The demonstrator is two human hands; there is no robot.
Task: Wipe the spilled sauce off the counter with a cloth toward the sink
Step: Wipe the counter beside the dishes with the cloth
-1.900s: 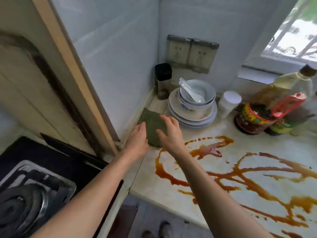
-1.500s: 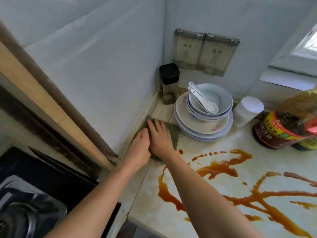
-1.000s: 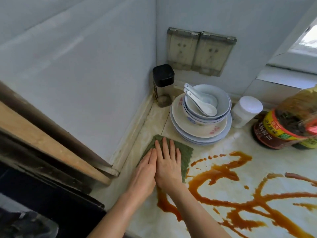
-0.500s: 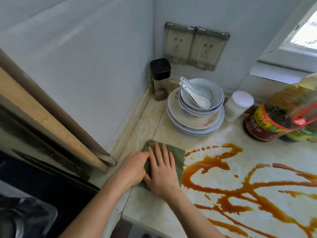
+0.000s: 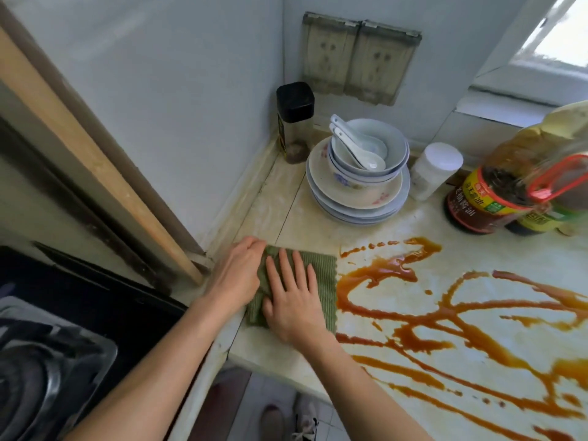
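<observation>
I'm seeing the cloth (image 5: 326, 281), green and ribbed, lying flat at the front-left of the counter (image 5: 286, 218), its rt edge right up against the sauce (image 5: 388, 271). Sauce is sitting in glossy brown streaks and loops, spreading rt across the pale top.

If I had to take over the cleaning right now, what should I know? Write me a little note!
Left hand: curled fingers hold the green cloth at its left edge.
Right hand: flat, pressing down on the cloth.
The cloth lies at the left end of the counter, its right edge beside the nearest sauce trail.
Done: cloth is in place.
Left: all the sauce, which runs in trails across the counter to the right. The sink is not in view.
</observation>
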